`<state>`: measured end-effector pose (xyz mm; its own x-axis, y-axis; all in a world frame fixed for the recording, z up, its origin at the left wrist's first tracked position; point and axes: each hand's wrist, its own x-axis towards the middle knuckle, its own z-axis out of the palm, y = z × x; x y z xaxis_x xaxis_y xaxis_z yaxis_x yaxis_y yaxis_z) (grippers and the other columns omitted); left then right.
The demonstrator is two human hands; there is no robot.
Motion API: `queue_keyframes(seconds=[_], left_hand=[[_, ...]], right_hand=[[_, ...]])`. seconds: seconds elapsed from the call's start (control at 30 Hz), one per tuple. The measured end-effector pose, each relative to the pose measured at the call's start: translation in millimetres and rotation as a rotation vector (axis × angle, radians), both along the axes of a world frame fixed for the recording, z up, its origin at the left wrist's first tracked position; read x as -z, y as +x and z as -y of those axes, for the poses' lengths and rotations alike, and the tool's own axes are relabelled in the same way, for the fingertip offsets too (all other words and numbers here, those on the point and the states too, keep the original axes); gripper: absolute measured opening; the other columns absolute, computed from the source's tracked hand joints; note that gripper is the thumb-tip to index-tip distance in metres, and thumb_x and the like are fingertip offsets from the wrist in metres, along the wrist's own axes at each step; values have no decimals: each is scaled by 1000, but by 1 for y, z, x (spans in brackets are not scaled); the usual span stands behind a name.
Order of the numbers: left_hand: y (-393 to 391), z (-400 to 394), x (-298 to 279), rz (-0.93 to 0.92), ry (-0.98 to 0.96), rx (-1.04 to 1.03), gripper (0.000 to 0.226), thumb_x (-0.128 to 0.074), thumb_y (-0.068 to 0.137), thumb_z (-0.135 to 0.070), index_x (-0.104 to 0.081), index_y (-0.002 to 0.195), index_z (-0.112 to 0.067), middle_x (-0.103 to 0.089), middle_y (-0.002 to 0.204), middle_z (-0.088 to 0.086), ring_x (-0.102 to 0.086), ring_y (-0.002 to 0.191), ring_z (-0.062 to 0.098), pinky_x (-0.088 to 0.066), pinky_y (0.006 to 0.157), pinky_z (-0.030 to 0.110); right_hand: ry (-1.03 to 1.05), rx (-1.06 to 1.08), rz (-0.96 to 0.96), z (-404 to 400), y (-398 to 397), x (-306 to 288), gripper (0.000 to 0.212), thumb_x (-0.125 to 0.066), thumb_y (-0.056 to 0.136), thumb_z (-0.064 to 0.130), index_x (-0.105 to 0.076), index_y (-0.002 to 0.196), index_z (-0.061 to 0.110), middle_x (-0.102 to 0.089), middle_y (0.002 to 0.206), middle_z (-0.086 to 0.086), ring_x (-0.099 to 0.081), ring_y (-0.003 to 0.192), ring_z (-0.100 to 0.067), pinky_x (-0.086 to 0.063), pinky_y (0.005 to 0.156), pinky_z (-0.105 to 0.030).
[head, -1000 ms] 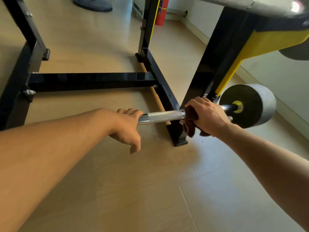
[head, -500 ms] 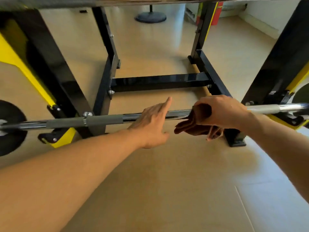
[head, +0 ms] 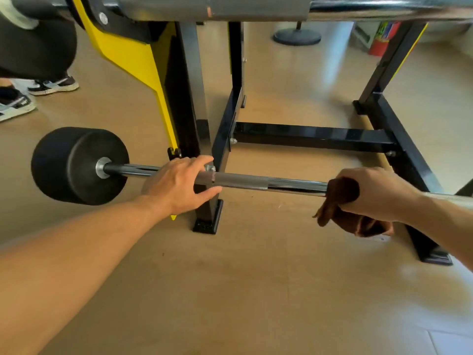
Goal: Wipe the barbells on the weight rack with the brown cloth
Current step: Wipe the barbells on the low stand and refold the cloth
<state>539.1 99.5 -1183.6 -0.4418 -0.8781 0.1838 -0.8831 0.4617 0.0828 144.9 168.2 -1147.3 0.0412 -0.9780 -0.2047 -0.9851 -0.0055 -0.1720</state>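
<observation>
We seem mid-job: our right hand [head: 378,192] squeezes the floppy brown cloth [head: 341,201] around the low shiny steel barbell [head: 281,182] mid-frame, our left hand [head: 179,183] rests loosely open on it, and the top-edge bar [head: 358,7] waits.

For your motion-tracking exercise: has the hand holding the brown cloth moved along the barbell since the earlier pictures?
Yes. The right hand with the brown cloth has slid leftward along the barbell, away from the rack's right base rail toward mid-bar.
</observation>
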Motion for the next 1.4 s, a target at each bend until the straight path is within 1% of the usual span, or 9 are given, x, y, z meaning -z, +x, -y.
queue_keyframes(seconds=[0.07, 0.23, 0.43, 0.6, 0.77, 0.87, 1.07, 1.27, 1.4], left_hand=[[1, 1, 4, -158, -87, -22, 57, -43, 94, -60, -45, 135, -21, -62, 106, -1, -60, 92, 18, -47, 66, 30], [5, 2, 9, -396, -221, -44, 36, -29, 105, -31, -52, 121, -10, -59, 106, 9, -56, 99, 22, -48, 79, 33], [5, 6, 13, -485, -203, -144, 36, -25, 105, -32, -53, 110, -9, -57, 104, 10, -51, 97, 19, -38, 78, 27], [5, 3, 8, -465, -189, -141, 33, -25, 105, -30, -52, 116, -13, -57, 106, 7, -55, 99, 20, -41, 76, 27], [3, -1, 6, -373, -189, -187, 32, -26, 102, -29, -52, 116, -16, -47, 97, -3, -50, 81, 13, -33, 54, 23], [4, -1, 7, -377, -227, -129, 27, -33, 99, -22, -56, 107, -11, -48, 89, -1, -44, 80, 13, -32, 59, 27], [6, 1, 3, -330, -222, -50, 33, -25, 96, -25, -54, 97, -12, -47, 84, -4, -45, 80, 15, -30, 66, 27], [2, 0, -6, -449, -34, -237, 21, -32, 103, -20, -50, 95, -20, -50, 94, -4, -47, 88, 13, -33, 70, 27], [15, -13, -9, -649, -65, -297, 10, -46, 102, -19, -56, 101, -16, -58, 99, 0, -54, 90, 14, -45, 71, 27]], right_hand=[[1, -49, 24, 10, 32, 1, 32, -78, 85, 37, -57, 109, 38, -60, 88, 16, -58, 80, -1, -43, 63, -18], [-66, -138, 166, 44, 148, 17, 30, -72, 91, 31, -58, 117, 27, -60, 92, 8, -60, 78, -7, -53, 67, -23], [-344, -280, 99, 76, 279, 27, 17, -56, 101, 34, -61, 111, 22, -59, 86, 3, -62, 73, -17, -55, 68, -32], [-294, -327, 1, 78, 269, 27, 26, -58, 99, 42, -56, 118, 24, -58, 86, 4, -55, 70, -15, -47, 65, -31], [199, -192, 9, 68, 175, -8, 24, -73, 86, 31, -58, 105, 28, -65, 89, 4, -65, 83, -15, -56, 77, -30], [390, -41, -114, 51, 102, -20, 24, -78, 83, 29, -62, 100, 31, -70, 89, 5, -66, 83, -14, -55, 78, -32], [83, -84, -47, 40, 138, -7, 24, -74, 88, 31, -61, 107, 25, -64, 84, 6, -63, 75, -10, -47, 62, -22], [-117, -259, 232, 55, 263, 11, 73, -85, 75, 46, -52, 138, 27, -54, 122, 3, -49, 115, -20, -47, 99, -35], [-95, -140, 461, 55, 238, -2, 71, -74, 82, 56, -46, 143, 33, -47, 130, 9, -48, 119, -12, -45, 88, -26]])
